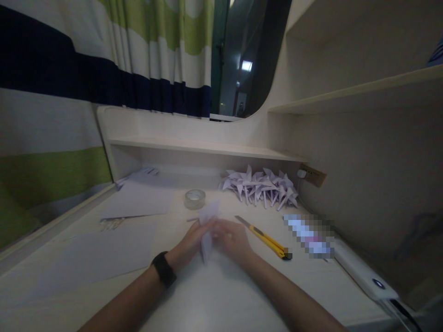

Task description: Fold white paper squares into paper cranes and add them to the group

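Above the middle of the desk, my left hand (194, 237) grips a folded sheet of white paper (208, 211), which stands roughly upright. My right hand (230, 237) is closed at the paper's right side, its fingers curled against it and partly blurred. Just behind the paper lies a roll of clear tape (194, 199). To the right of my right hand rests a yellow utility knife (266, 240) with its blade out. A thin stick-like piece (193, 220) pokes out beside my left hand.
A pile of white paper pinwheels (261, 184) lies at the back right. White sheets (138, 196) spread over the left side, with small sticks (112, 223) between them. A blurred-out phone-like object (308, 235) and a white power strip (363, 269) lie on the right. A shelf (207, 148) overhangs the back.
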`<state>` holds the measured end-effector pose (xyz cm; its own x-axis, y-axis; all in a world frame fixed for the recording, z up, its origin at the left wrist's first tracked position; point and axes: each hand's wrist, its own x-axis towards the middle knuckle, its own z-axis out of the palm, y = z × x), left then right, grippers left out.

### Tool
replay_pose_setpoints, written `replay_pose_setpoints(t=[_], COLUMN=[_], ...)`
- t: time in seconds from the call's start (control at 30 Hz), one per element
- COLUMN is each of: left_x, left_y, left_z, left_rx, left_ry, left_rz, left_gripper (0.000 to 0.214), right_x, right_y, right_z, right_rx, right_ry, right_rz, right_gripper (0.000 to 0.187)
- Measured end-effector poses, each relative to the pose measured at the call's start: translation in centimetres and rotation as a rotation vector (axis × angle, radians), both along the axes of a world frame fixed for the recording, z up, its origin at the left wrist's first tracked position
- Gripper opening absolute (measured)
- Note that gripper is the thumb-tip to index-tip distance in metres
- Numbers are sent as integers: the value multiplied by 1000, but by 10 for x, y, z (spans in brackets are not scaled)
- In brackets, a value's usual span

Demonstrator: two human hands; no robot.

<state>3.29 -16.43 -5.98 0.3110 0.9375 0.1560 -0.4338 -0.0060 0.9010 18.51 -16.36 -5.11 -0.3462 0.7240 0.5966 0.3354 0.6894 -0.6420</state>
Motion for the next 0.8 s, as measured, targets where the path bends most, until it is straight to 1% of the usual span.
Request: replay_pose_setpoints(t=[0.07,0.17,0.23,0.27,0.3,0.33,0.4,0.47,0.5,0.6,0.67,0.8], left_x=[-2,-8,-15,-19,-23,-26,-33,-39,-41,-45,-47,-50], left_y=[3,9,11,11,11,11,10,11,11,14,17,21], left_z=[-3,-6,-4,-2,0,2,5,6,6,5,5,4], left_rx=[-53,-119,-123,-111,-88,-63,-27,-10,-7,37,69,149], left_ry=[-27,26,92,122,153,190,277,351,380,440,481,565], left_rz=[22,57,35,0,-47,-99,-193,-245,-251,-212,-169,16], left_gripper=[35,36,36,36,36,37,38,39,39,34,30,29], right_x=[1,6,11,15,18,21,27,30,31,32,31,29], right_y=[1,7,16,20,26,30,38,43,43,37,30,20], right_z=[-1,-3,-4,-4,-5,-5,-6,-6,-6,-3,1,10], right_rx=[19,55,69,56,13,-62,-261,-399,-431,-457,-484,-560], right_ry=[7,44,76,84,79,61,-22,-106,-132,-163,-183,-197], right_rz=[-104,-328,-440,-462,-455,-425,-316,-202,-157,-47,1,67], right_gripper=[33,31,34,39,44,44,35,32,32,31,26,17])
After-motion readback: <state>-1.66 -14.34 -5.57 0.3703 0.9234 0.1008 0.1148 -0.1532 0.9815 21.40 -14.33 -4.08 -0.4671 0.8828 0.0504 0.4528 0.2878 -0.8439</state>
